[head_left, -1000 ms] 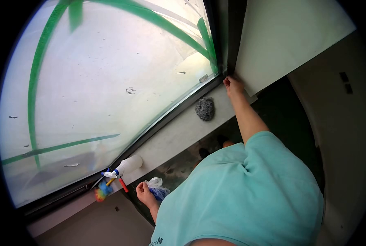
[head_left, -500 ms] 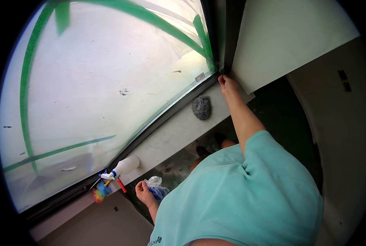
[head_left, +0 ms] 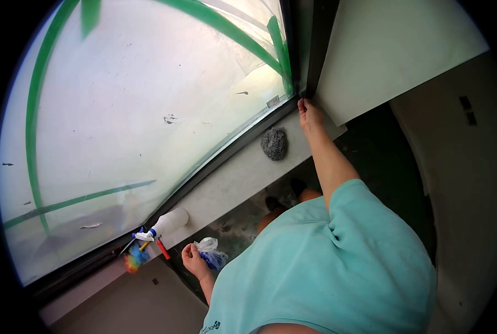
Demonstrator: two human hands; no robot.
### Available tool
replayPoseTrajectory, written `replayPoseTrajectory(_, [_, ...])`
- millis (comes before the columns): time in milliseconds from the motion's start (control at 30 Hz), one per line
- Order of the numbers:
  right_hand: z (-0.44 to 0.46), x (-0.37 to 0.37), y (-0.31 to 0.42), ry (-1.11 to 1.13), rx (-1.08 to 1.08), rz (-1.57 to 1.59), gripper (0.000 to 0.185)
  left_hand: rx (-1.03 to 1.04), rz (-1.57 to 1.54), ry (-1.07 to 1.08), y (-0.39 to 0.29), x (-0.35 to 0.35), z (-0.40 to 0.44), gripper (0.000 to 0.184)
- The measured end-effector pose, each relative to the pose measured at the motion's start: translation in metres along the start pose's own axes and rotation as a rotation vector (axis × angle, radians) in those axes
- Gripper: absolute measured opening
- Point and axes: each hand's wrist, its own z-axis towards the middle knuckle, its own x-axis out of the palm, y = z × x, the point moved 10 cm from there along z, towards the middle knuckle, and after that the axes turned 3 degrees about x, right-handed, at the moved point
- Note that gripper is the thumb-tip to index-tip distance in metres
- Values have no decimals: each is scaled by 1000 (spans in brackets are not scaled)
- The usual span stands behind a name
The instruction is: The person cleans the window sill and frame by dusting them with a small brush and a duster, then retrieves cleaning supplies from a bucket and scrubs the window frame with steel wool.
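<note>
My right hand (head_left: 311, 114) reaches to the lower corner of the window frame (head_left: 297, 89), its fingers closed in a pinch against the dark frame. What is between those fingertips, if anything, is too small to make out. On the sill below it lies a grey steel wool pad (head_left: 274, 143). Low in front of my body, my left hand (head_left: 195, 263) is closed on a clear plastic bag (head_left: 210, 251) with something blue inside. Near that hand, a white spray bottle (head_left: 170, 221) with a blue and white trigger head lies tilted on the sill.
A rainbow duster (head_left: 135, 259) and a red-handled tool (head_left: 163, 249) lie beside the bottle. The window glass (head_left: 120, 83) carries green tape (head_left: 34, 117) and dark smudges. A pale sill (head_left: 226, 183) runs under it; a white panel (head_left: 393, 55) stands at the right.
The view has shifted slightly. My right hand stays at the frame corner with its fingers pinched, and my left hand still holds the bag.
</note>
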Motion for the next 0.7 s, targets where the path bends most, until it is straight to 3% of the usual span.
replayPoseTrajectory(300, [3, 5, 6, 69, -60, -110, 4, -26, -22, 0, 12, -2, -1, 9])
replayPoseTrajectory(367, [9, -3, 6, -52, -83, -259, 4, -28, -30, 0, 12, 0, -1, 9])
replayPoseTrajectory(500, [7, 0, 6, -3, -84, -212, 3, -17, -57, 4, 10, -2, 1, 10])
replayPoseTrajectory(700, [-27, 30, 41, 67, -365, -702, 6, -44, -48, 2, 17, -3, -4, 10])
